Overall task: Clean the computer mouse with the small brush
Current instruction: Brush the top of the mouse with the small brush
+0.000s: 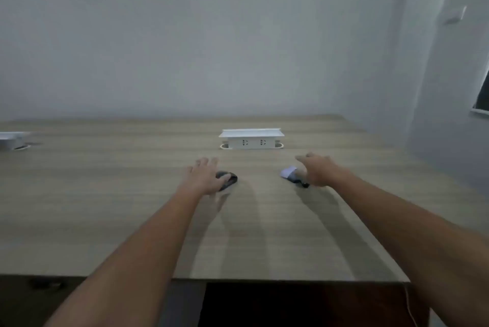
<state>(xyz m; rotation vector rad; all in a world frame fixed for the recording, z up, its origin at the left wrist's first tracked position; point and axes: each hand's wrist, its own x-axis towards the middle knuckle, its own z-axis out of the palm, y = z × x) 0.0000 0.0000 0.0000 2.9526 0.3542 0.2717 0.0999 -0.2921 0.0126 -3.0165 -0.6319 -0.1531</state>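
Note:
A dark computer mouse (227, 179) lies on the wooden desk (251, 234), a little left of centre. My left hand (205, 177) rests over its left side with the fingers spread, touching it. To the right lies the small brush (290, 173), with pale bristles pointing left and a dark handle mostly hidden. My right hand (316, 170) hovers over that handle with fingers extended; I cannot tell whether it grips it.
A white pop-up socket box (251, 138) stands on the desk behind both hands. Another white fitting (13, 138) sits at the far left edge. A grey wall rises behind the desk, and the front edge runs below my forearms.

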